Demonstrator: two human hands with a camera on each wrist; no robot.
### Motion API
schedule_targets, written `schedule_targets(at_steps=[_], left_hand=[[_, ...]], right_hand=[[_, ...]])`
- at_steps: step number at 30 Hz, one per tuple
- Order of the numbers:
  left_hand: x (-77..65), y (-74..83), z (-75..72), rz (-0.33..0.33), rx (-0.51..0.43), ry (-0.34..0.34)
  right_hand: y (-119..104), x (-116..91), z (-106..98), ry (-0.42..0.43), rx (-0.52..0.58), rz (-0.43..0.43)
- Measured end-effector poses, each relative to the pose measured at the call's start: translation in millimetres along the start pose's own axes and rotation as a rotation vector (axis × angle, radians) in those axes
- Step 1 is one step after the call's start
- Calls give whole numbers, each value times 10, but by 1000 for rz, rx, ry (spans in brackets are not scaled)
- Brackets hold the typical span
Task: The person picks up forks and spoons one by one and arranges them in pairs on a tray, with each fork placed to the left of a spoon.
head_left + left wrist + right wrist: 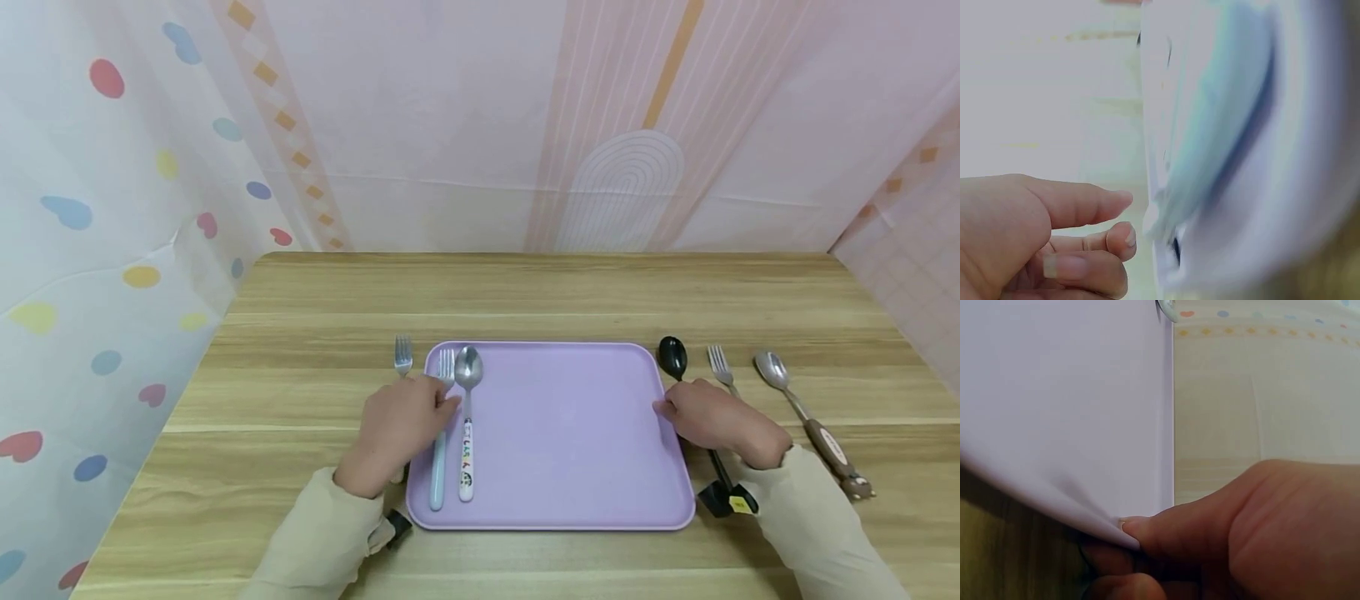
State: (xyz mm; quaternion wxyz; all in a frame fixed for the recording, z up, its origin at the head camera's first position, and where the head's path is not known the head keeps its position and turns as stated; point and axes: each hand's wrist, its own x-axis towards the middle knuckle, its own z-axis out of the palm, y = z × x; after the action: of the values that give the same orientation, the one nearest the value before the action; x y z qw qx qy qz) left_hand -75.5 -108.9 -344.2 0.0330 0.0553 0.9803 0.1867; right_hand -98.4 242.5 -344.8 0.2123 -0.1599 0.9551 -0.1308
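Note:
A light purple tray (570, 433) lies lengthwise across the table. My right hand (708, 412) pinches its right rim, thumb (1141, 531) on top and fingers curled underneath. Over the tray's left rim hovers my left hand (401, 429), fingers loosely bent and a gap between thumb (1110, 203) and forefinger; it holds nothing. Inside the tray at the left lie a fork with a pale blue handle (437, 479), partly covered by that hand, and a spoon with a white printed handle (467, 462). The left wrist view blurs the tray and the blue handle (1216, 106).
Left of the tray, another fork (402, 354) is partly behind my left hand. To the right lie a black spoon (672, 357), a fork (720, 362) partly under my right arm, and a spoon with a brown handle (828, 446). A patterned curtain (450, 167) hangs behind the wooden table (525, 292).

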Motion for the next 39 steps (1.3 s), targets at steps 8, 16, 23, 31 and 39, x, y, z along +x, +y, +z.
schedule_targets(at_steps=[8,16,23,31,39], left_hand=[[45,-231,-179,-67,3,-25],[56,-343,-202,-133,11,-60],[44,-362,-224,-154,57,-138],[27,-367,-217,-161,91,-217],[45,-368,-193,-141,80,-225]], right_hand=[[-2,1,3,-5,1,11],[0,4,9,-5,-9,8],[7,5,10,-4,-7,5],[6,4,9,-6,-15,-2],[0,5,18,-13,-13,6]])
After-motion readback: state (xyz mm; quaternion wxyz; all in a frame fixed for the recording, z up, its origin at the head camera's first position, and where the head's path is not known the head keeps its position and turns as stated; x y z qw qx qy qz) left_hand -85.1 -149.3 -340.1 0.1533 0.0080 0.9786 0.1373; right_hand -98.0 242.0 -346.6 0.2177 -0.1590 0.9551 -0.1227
